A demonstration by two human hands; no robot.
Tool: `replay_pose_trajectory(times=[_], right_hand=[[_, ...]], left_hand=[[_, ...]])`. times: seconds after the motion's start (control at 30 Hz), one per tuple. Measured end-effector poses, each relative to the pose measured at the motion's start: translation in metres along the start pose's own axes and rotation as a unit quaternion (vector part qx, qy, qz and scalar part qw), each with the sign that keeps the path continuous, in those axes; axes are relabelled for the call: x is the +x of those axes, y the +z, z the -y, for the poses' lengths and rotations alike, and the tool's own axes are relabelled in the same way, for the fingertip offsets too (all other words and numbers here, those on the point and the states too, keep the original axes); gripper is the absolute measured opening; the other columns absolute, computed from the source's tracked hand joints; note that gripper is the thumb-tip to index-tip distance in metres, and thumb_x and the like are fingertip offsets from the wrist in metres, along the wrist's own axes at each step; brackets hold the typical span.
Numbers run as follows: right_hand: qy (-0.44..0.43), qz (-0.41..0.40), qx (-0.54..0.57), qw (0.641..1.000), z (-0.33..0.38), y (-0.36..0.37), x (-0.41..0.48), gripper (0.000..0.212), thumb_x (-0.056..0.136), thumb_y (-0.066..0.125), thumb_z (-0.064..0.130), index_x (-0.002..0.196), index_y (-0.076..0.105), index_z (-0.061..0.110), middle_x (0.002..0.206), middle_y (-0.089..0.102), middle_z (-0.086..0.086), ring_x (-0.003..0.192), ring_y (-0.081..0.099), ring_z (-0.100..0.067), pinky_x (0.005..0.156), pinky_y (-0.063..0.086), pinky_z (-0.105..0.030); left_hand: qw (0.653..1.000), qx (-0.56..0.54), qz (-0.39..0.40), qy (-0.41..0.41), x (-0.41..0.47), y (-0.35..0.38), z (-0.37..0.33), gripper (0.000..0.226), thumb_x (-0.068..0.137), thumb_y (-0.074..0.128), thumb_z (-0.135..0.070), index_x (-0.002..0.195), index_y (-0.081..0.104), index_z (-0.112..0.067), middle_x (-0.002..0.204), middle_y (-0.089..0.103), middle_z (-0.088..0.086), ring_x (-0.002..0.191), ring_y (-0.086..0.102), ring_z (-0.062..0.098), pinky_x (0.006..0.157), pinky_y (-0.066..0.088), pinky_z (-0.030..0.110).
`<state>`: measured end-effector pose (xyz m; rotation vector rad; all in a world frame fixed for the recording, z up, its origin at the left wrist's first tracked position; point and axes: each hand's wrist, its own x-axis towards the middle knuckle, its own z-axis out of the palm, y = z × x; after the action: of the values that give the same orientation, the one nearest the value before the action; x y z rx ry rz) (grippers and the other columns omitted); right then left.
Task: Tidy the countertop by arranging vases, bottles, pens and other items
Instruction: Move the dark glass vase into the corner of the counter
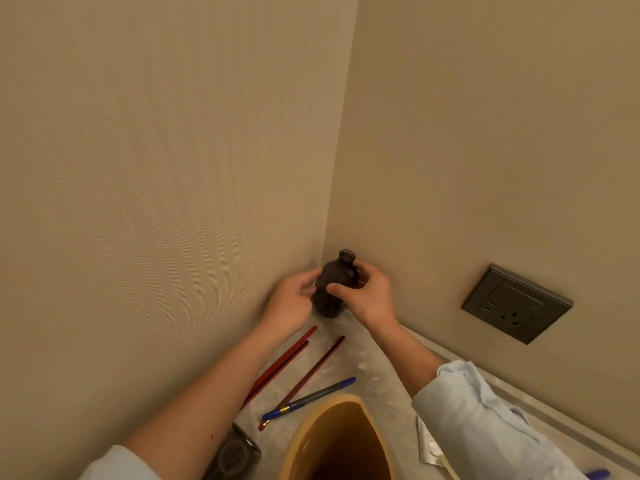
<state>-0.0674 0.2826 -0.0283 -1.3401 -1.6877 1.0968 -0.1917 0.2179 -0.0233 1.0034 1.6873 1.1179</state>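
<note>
A small dark brown bottle-shaped vase [335, 285] stands in the corner of the marble countertop [367, 362], where two beige walls meet. My left hand [292, 299] grips its left side and my right hand [367, 296] grips its right side, thumb across the front. Nearer to me lie three thin red sticks [287, 362] and a blue pen [308, 398] on the counter. A large yellow vase [337, 441] with a wide open mouth stands at the bottom centre.
A dark wall socket [516, 304] sits on the right wall. A dark cylindrical object [235, 452] stands by my left forearm. A silvery foil packet [429, 448] lies at the lower right, partly under my right sleeve. Something purple [597, 474] shows at the bottom right edge.
</note>
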Motion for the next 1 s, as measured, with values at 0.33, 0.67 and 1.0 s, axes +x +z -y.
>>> replay_pose_trajectory(times=[0.33, 0.67, 1.0], right_hand=[[-0.044, -0.01, -0.043, 0.998, 0.001, 0.011, -0.003, 0.057, 0.07, 0.083, 0.025, 0.122, 0.06, 0.021, 0.107, 0.06, 0.01, 0.1, 0.056, -0.007, 0.087, 0.05, -0.027], [0.047, 0.071, -0.022, 0.996, 0.01, -0.011, -0.015, 0.087, 0.075, 0.08, 0.019, 0.148, 0.033, 0.015, 0.147, 0.042, -0.011, 0.134, 0.042, -0.027, 0.107, 0.041, -0.04], [0.095, 0.132, 0.142, 0.977, 0.056, -0.062, -0.144, 0.032, 0.098, 0.049, 0.041, 0.121, 0.06, 0.023, 0.116, 0.069, 0.002, 0.11, 0.063, -0.013, 0.098, 0.051, -0.037]], left_hand=[[1.0, 0.002, -0.003, 0.017, -0.007, -0.003, 0.004, 0.067, 0.087, 0.031, 0.02, 0.146, 0.034, -0.012, 0.146, 0.044, 0.009, 0.135, 0.042, 0.018, 0.111, 0.034, 0.03], [1.0, 0.012, 0.013, 0.013, -0.028, -0.003, -0.008, 0.059, 0.094, 0.038, 0.007, 0.149, 0.028, -0.013, 0.15, 0.039, 0.006, 0.138, 0.038, 0.016, 0.099, 0.03, 0.017], [0.996, -0.002, 0.054, 0.075, -0.14, -0.011, -0.028, 0.043, 0.098, 0.048, -0.023, 0.141, 0.044, -0.026, 0.14, 0.051, -0.007, 0.126, 0.05, 0.01, 0.108, 0.041, 0.036]])
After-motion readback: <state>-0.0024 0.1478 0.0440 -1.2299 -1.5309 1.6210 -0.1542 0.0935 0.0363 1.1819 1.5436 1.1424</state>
